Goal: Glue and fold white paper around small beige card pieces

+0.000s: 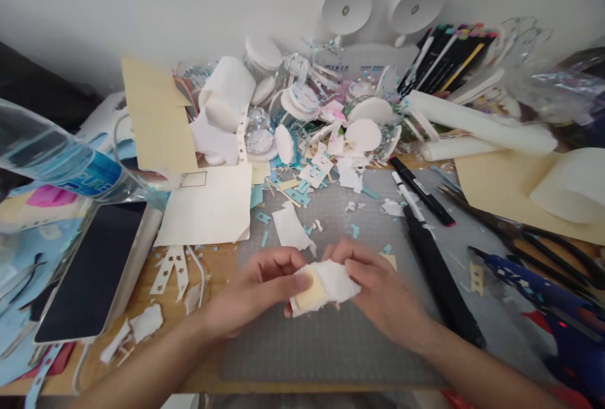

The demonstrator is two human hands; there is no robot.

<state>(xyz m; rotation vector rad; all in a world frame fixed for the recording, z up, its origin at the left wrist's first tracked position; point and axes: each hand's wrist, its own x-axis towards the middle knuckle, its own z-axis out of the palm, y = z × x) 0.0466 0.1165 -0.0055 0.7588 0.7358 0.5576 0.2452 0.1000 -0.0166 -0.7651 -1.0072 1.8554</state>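
White paper [333,273] held at lower centre
Left hand [269,282] pinches its yellow patch [312,293]; right hand [380,280] grips its white end [345,278].

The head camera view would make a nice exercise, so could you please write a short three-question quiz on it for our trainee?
1. What do the left hand and right hand hold between them?
a) A black marker
b) A white piece with a pale yellow patch
c) A pair of scissors

2. True or false: the phone lies to the left of the grey cutting mat.

3. Fill in the missing word: the blue glue gun lies on the ____ side of the picture.

Key: 1 b; 2 true; 3 right.
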